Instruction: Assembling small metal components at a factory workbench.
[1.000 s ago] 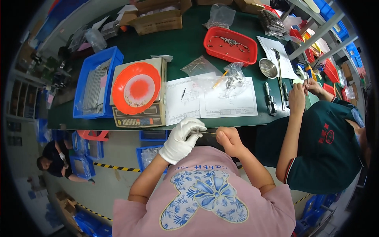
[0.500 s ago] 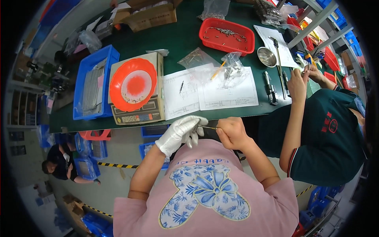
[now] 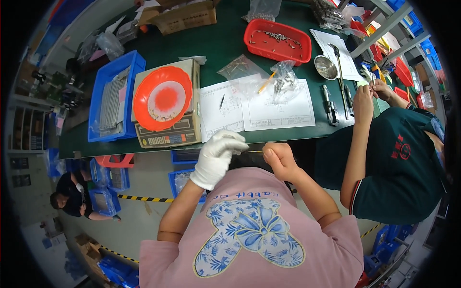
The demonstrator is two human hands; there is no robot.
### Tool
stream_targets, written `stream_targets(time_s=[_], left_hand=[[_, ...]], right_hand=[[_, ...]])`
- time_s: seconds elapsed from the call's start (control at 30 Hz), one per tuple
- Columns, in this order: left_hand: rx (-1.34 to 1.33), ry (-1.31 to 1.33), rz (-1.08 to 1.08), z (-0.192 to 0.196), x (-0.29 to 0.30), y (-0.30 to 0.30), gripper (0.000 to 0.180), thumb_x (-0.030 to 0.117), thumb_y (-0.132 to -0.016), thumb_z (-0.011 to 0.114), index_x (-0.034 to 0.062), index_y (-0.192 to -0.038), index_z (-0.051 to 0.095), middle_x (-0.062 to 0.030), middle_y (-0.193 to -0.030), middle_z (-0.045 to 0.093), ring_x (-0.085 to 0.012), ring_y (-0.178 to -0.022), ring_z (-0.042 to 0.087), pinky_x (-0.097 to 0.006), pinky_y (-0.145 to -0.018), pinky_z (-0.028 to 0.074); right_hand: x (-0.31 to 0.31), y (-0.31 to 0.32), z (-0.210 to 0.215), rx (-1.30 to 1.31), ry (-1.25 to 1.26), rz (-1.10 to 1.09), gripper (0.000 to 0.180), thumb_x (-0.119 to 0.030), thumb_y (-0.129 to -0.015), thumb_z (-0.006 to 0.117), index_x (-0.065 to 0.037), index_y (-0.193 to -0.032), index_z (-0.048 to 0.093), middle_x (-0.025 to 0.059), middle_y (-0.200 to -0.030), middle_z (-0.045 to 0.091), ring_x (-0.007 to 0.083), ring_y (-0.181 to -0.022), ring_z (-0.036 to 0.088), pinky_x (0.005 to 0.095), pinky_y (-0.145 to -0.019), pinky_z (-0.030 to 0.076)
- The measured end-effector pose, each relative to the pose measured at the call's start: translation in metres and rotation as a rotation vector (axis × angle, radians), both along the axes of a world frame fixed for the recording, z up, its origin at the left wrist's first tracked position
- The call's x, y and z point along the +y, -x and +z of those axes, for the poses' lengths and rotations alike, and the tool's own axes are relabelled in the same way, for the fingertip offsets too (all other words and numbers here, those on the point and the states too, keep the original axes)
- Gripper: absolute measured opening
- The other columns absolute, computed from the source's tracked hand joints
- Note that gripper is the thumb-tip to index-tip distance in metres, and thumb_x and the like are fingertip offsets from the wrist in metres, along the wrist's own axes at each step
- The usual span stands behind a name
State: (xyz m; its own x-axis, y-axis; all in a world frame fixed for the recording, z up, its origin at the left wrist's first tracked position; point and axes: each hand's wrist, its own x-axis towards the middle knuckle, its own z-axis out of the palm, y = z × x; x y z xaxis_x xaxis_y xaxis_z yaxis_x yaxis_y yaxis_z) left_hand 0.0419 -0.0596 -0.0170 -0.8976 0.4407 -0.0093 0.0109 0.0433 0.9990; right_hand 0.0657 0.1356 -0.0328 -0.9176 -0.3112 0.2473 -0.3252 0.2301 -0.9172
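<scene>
My left hand (image 3: 217, 159), in a white glove, is held just off the table's front edge with its fingers closed together. What sits inside those fingers is too small and hidden to name. My bare right hand (image 3: 281, 161) is wrapped in a fist round a thin metal rod (image 3: 252, 151) with a yellowish part near the thumb. The rod's other end reaches the gloved fingertips. Both hands are in front of my chest, just below two printed drawing sheets (image 3: 283, 120) on the green table.
An orange bowl (image 3: 144, 103) stands on a cardboard box (image 3: 192, 137) beside a blue crate (image 3: 98, 105). Farther back are a red tray (image 3: 252, 45) of small metal parts and a metal bowl (image 3: 326, 67). A co-worker in dark green (image 3: 384, 177) sits close on my right.
My left hand has risen slightly and turned, its gloved back now facing up more. My right hand remains nearly in place, still gripping the rod.
</scene>
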Motion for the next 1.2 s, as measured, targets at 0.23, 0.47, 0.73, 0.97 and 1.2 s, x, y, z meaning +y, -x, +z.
stream_targets(time_s=[0.23, 0.47, 0.73, 0.97, 1.2], left_hand=[[-0.716, -0.055, -0.088, 0.012, 0.003, -0.001, 0.024, 0.014, -0.082, 0.050, 0.0014, -0.102, 0.050, -0.0053, -0.082, 0.055, -0.0118, -0.068, 0.055, -0.021, -0.058, 0.046], [-0.222, -0.055, 0.130, 0.004, 0.009, -0.001, 0.019, -0.003, -0.079, 0.044, 0.0016, -0.094, 0.055, -0.0045, -0.087, 0.055, -0.0112, -0.078, 0.054, -0.022, -0.066, 0.045], [-0.456, -0.432, 0.173, 0.011, -0.001, 0.000, 0.027, 0.011, -0.084, 0.044, -0.0018, -0.108, 0.048, -0.0034, -0.080, 0.055, -0.0082, -0.066, 0.053, -0.020, -0.059, 0.044], [-0.155, -0.045, -0.045, 0.028, 0.001, -0.008, 0.046, 0.030, -0.087, 0.039, -0.0041, -0.119, 0.041, -0.0014, -0.076, 0.040, -0.0082, -0.062, 0.040, -0.019, -0.061, 0.035], [-0.344, -0.193, 0.004, 0.024, -0.002, -0.004, 0.042, 0.026, -0.086, 0.042, -0.0014, -0.118, 0.043, -0.0008, -0.078, 0.049, -0.0065, -0.063, 0.045, -0.018, -0.060, 0.038]], right_hand=[[0.002, 0.006, 0.001, 0.358, -0.244, 0.011, 0.029, -0.012, -0.083, 0.039, -0.003, -0.055, 0.038, 0.0053, -0.049, 0.034, 0.0151, -0.040, 0.032, 0.0276, -0.040, 0.029], [-0.002, -0.005, -0.004, -0.392, 0.372, -0.001, 0.031, -0.015, -0.085, 0.039, -0.003, -0.057, 0.039, 0.0035, -0.049, 0.035, 0.0126, -0.042, 0.033, 0.0276, -0.040, 0.029], [0.003, 0.007, 0.005, 0.405, -0.186, -0.177, 0.021, -0.008, -0.077, 0.045, -0.003, -0.057, 0.041, 0.0084, -0.049, 0.038, 0.0221, -0.040, 0.039, 0.0310, -0.040, 0.031], [0.001, 0.008, 0.009, 0.461, -0.210, -0.174, 0.016, -0.007, -0.071, 0.048, -0.003, -0.057, 0.043, 0.0088, -0.048, 0.038, 0.0244, -0.038, 0.038, 0.0323, -0.038, 0.030], [0.004, 0.011, 0.013, 0.505, -0.243, -0.186, 0.014, -0.007, -0.068, 0.050, -0.004, -0.057, 0.043, 0.0083, -0.049, 0.038, 0.0248, -0.038, 0.039, 0.0330, -0.038, 0.031]])
